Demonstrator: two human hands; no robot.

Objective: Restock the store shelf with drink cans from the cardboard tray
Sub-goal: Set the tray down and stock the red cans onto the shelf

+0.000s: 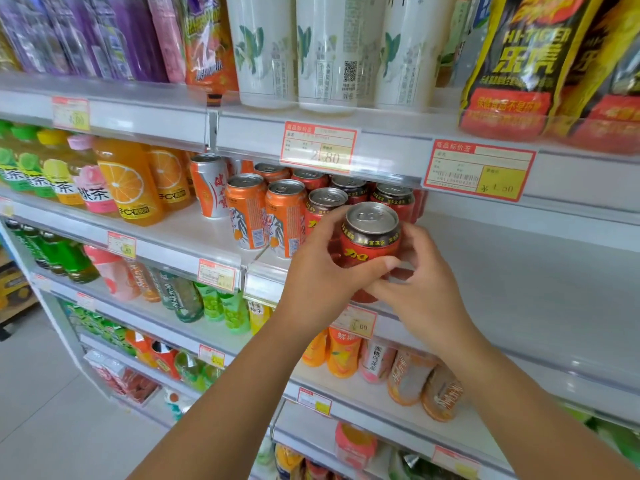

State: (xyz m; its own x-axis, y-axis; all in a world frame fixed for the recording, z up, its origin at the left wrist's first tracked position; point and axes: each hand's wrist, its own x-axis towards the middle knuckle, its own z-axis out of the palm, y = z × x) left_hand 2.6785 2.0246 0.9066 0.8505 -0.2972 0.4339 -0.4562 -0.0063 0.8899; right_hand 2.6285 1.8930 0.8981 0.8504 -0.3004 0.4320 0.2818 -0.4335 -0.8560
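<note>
Fingers of the left hand curl around a red can, thumb across its front. The right hand grips its other side. The can is upright at the front of the shelf, near other red cans.

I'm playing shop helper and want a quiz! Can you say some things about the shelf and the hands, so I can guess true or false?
1. The left hand and right hand both hold one red can. True.
2. That can lies on its side. False: it is upright, with its silver top up.
3. Orange cans stand left of the red cans on the shelf. True.
4. The bottles right above the cans are green. False: white bottles stand there.
</note>
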